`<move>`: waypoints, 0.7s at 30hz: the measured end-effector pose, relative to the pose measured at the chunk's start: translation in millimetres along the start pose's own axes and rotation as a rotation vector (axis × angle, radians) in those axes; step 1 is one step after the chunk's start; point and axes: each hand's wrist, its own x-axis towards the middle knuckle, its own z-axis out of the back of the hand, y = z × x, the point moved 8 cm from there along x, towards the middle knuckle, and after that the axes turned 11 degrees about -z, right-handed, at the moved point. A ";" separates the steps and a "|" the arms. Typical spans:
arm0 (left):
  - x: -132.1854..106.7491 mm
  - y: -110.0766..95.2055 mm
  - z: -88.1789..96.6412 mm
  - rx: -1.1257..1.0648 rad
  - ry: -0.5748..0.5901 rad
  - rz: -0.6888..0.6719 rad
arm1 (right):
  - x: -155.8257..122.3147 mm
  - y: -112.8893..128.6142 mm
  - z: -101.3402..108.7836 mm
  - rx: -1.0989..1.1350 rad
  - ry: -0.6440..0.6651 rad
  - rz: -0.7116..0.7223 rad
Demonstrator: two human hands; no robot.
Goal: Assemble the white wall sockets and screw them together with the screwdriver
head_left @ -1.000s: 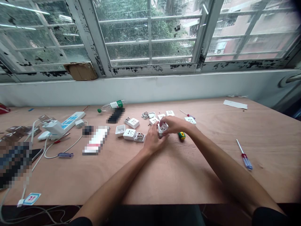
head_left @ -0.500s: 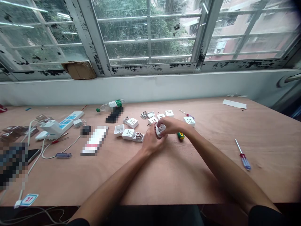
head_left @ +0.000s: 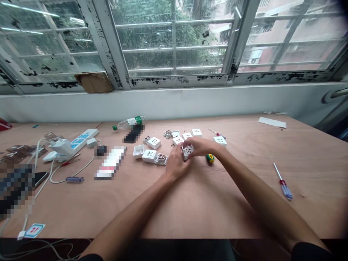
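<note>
While an open terminal base [head_left: 161, 159] lies just left of the hands, the left hand [head_left: 175, 165] curls closed around a white wall socket [head_left: 187, 151] from below, and the right hand [head_left: 200, 146] clamps it from above with its fingers, holding it between them over the plywood bench [head_left: 231, 214]. A slip on that small, smooth body could drop it onto the base, shaking parts loose, or knock the stubby green-and-yellow screwdriver [head_left: 209, 158] just right, which could roll away.

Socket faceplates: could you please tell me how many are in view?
Seven: one socket faceplate held between the left hand and right hand, two left of them, three beyond them, one right of them. Hands may hide more.
</note>
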 end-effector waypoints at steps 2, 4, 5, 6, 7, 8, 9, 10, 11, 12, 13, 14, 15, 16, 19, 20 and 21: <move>-0.3 0.4 -1.7 0.033 0.012 -0.013 | 2.4 -2.4 -4.0 -0.001 0.005 -0.013; -1.1 2.6 -3.4 0.045 0.021 -0.004 | 4.1 -5.2 -6.5 0.007 0.011 -0.031; -1.7 4.6 -4.0 0.043 0.022 0.011 | 4.3 -5.2 -6.5 0.024 0.010 -0.022; -2.4 6.8 -4.6 0.039 0.023 0.028 | 4.5 -4.5 -5.2 0.047 0.000 -0.004; -3.0 8.8 -5.1 0.034 0.022 0.045 | 4.7 -3.9 -2.6 0.069 -0.028 0.016; -3.5 10.3 -5.5 0.030 0.021 0.057 | 5.4 -4.2 0.9 0.083 -0.072 0.028; -3.6 11.1 -5.7 0.027 0.020 0.061 | 6.5 -5.7 4.4 0.086 -0.127 0.028; -3.5 11.0 -5.9 0.024 0.020 0.058 | 8.2 -8.2 6.9 0.075 -0.184 0.016; -3.0 10.4 -6.0 0.021 0.022 0.053 | 10.5 -11.5 8.0 0.054 -0.235 -0.006; -2.5 9.7 -5.8 0.019 0.025 0.047 | 13.3 -14.6 6.8 0.031 -0.267 -0.024; -1.8 8.9 -5.4 0.019 0.028 0.043 | 16.5 -17.4 4.1 0.012 -0.285 -0.040; -1.1 8.4 -4.8 0.020 0.032 0.042 | 19.7 -20.6 1.1 -0.003 -0.300 -0.062; -0.6 8.4 -4.0 0.024 0.037 0.046 | 22.6 -23.4 -1.9 -0.018 -0.313 -0.081; -0.2 8.8 -3.0 0.029 0.042 0.052 | 24.9 -25.7 -4.0 -0.032 -0.329 -0.099; -0.4 10.3 -0.5 0.035 0.058 0.064 | 28.9 -28.1 -6.6 -0.067 -0.361 -0.115; -0.7 10.5 0.1 0.033 0.061 0.061 | 29.5 -27.9 -6.3 -0.064 -0.366 -0.107; -1.1 10.4 0.6 0.030 0.062 0.056 | 30.1 -27.9 -5.6 -0.054 -0.372 -0.097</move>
